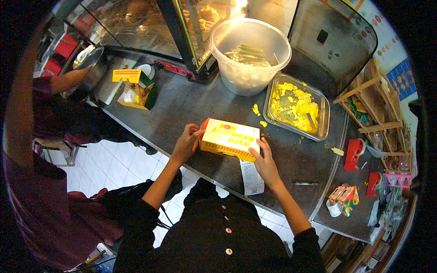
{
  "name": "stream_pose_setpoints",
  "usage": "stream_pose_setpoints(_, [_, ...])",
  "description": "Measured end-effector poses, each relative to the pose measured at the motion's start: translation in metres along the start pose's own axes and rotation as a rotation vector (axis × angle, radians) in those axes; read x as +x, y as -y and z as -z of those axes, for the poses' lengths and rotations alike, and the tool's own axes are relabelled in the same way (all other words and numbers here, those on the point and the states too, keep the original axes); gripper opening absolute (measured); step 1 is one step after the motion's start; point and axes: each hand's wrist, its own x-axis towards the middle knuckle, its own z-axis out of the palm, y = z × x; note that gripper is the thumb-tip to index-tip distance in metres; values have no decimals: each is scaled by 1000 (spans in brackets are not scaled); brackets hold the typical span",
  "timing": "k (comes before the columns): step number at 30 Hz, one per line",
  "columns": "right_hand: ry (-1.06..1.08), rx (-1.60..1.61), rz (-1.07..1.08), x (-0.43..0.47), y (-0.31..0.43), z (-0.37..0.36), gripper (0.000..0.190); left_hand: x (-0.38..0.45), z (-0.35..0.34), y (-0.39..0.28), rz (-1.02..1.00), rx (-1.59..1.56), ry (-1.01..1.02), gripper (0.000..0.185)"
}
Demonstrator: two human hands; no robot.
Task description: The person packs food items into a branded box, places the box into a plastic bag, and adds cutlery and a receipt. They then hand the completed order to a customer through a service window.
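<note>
A closed cardboard food box (229, 139), yellow and white with printed lettering and a red left end, is between my hands above the dark counter. My left hand (187, 141) grips its left end with the thumb and fingers. At the right end, my right hand (266, 162) has its thumb on the lid and its fingers at the far corner. A printed paper receipt (252, 179) sticks out from under the box's front edge. Whether the box touches the counter is hard to tell.
An open food box (150, 99) stands at left near a co-worker's arm (70, 80). Behind are a glass warmer (136, 27), a plastic bucket (235, 78) of packets and a steel tray (324, 129) of yellow food. Red tape dispensers (353, 153) and a pen (306, 184) lie right.
</note>
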Motion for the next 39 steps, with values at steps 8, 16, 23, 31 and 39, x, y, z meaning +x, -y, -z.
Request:
stream_pose_setpoints(8, [-7, 178, -221, -10, 27, 5, 44, -11, 1, -24, 96, -50, 85, 55])
stream_pose_setpoints(16, [-123, 743, -753, 2, 38, -15, 20, -21, -4, -38, 240, -407, 11, 62])
stream_pose_setpoints(23, [-175, 880, -975, 6, 46, -6, 19, -33, 6, -33, 593, -1039, 133, 68])
stream_pose_setpoints(31, [-219, 762, -929, -5, 56, -24, 23, -30, -9, -43, 842, -901, 120, 59])
stream_pose_setpoints(39, [60, 1341, -1318, 0, 39, 4, 57, -18, -18, -48, 1386, -1187, 151, 65])
